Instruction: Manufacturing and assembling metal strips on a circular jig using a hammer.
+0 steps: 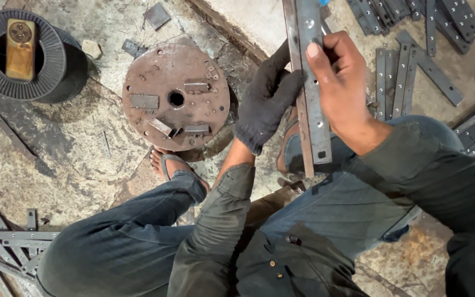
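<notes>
Your right hand (339, 91), bare, is closed round the flat steel strips (310, 88): thumb laid along the near face, fingers wrapped behind. Your left hand (265, 102), in a dark knit glove, is curled against the left edge of the same strips, thumb up beside them; it steadies more than it clamps.

The strips sit between both hands, above your right knee. There look to be two, face to face, one rustier edge showing on the left. I cannot tell whether there are more behind.

Long axis: near vertical in the head view, running from the top edge of the frame down to a squared end over your thigh, leaning only slightly. The punched holes face you.

Judgement on the hold: keep the gloved palm flush on the edge so both strips line up along their length and the holes register. Keep the bare thumb off the cut edges, which likely carry burrs.

Outward: the rusty round plate (176, 97) with small welded blocks lies on the floor just left of the gloved hand, your sandalled foot (166, 161) touching its near rim. Loose strips (408, 74) lie to the right, more at lower left. A wire spool (20, 55) sits at upper left.
</notes>
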